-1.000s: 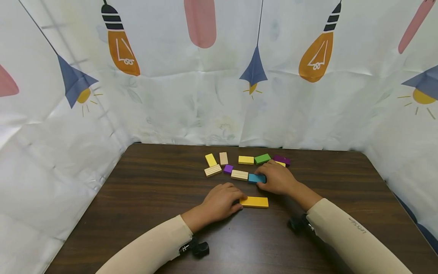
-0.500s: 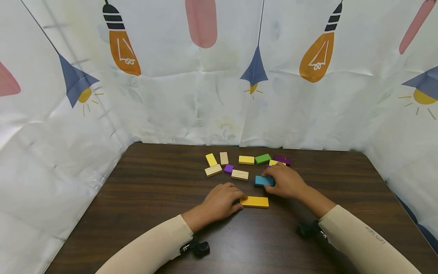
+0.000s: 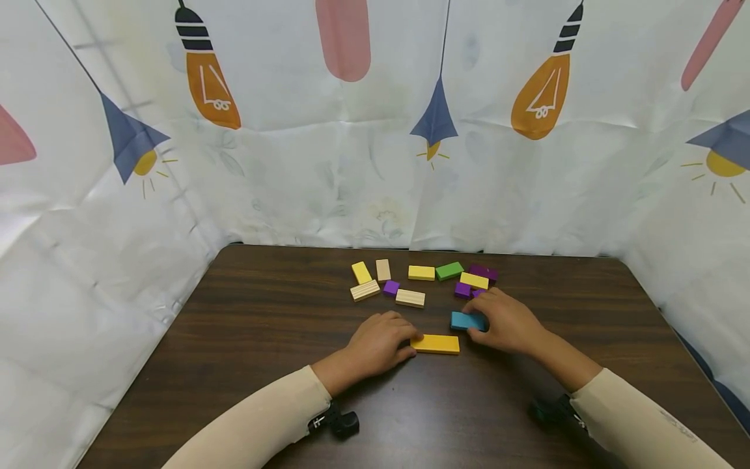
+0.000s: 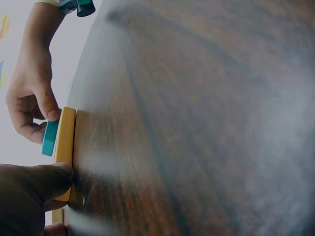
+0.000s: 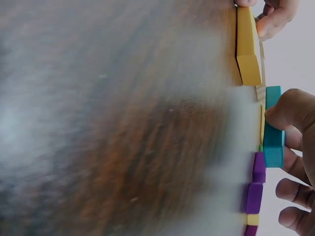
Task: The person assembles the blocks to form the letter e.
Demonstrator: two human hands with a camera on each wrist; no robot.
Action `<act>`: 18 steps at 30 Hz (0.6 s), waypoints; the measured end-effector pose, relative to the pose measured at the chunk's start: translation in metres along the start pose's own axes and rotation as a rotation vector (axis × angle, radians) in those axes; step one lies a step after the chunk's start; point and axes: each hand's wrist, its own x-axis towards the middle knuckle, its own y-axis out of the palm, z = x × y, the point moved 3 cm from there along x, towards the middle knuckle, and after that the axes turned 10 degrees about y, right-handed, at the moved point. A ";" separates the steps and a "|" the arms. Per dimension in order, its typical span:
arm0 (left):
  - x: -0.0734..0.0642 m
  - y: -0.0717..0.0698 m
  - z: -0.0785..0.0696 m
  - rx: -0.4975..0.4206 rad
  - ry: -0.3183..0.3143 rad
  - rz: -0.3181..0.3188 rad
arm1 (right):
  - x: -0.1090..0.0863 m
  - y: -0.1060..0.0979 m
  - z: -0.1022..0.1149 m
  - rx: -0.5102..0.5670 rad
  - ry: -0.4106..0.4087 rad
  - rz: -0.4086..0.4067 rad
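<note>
My left hand (image 3: 376, 345) pinches the left end of a long yellow wooden block (image 3: 438, 344), which lies flat on the table. In the left wrist view its thumb presses along the yellow block (image 4: 65, 137). Just behind and to the right, my right hand (image 3: 508, 324) grips a short blue block (image 3: 465, 320) between thumb and fingers. The right wrist view shows the blue block (image 5: 274, 128) held up off the table surface, beyond the right end of the yellow one.
Toward the back of the dark wooden table (image 3: 281, 312) lie several small blocks: a green block (image 3: 449, 271), a yellow block (image 3: 421, 273), a plain wood block (image 3: 410, 298) and a purple block (image 3: 391, 288). A printed white curtain (image 3: 375, 182) hangs behind the table.
My right hand has drawn the blue block away from the plain wood block, rightward and nearer to me, uncovering purple blocks behind it. The left hand and long yellow block have stayed put.
</note>
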 end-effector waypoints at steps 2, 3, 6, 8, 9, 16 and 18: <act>0.000 0.000 0.000 -0.001 0.000 -0.002 | -0.003 -0.001 -0.001 0.003 0.002 -0.001; 0.000 -0.001 0.000 -0.001 -0.001 -0.003 | -0.005 -0.001 -0.002 0.003 0.005 0.003; 0.000 -0.001 0.000 -0.001 0.000 -0.006 | -0.010 -0.001 -0.004 0.009 0.021 0.020; 0.000 -0.001 -0.001 0.000 0.001 -0.007 | -0.014 0.000 -0.005 0.011 0.037 0.034; 0.000 -0.001 -0.001 -0.001 0.001 -0.007 | -0.015 0.000 -0.006 0.012 0.042 0.038; 0.001 -0.002 -0.001 -0.001 0.003 -0.006 | -0.028 0.001 -0.007 0.013 0.054 0.046; 0.001 -0.002 -0.001 0.001 0.007 -0.010 | -0.030 0.001 -0.007 0.014 0.047 0.043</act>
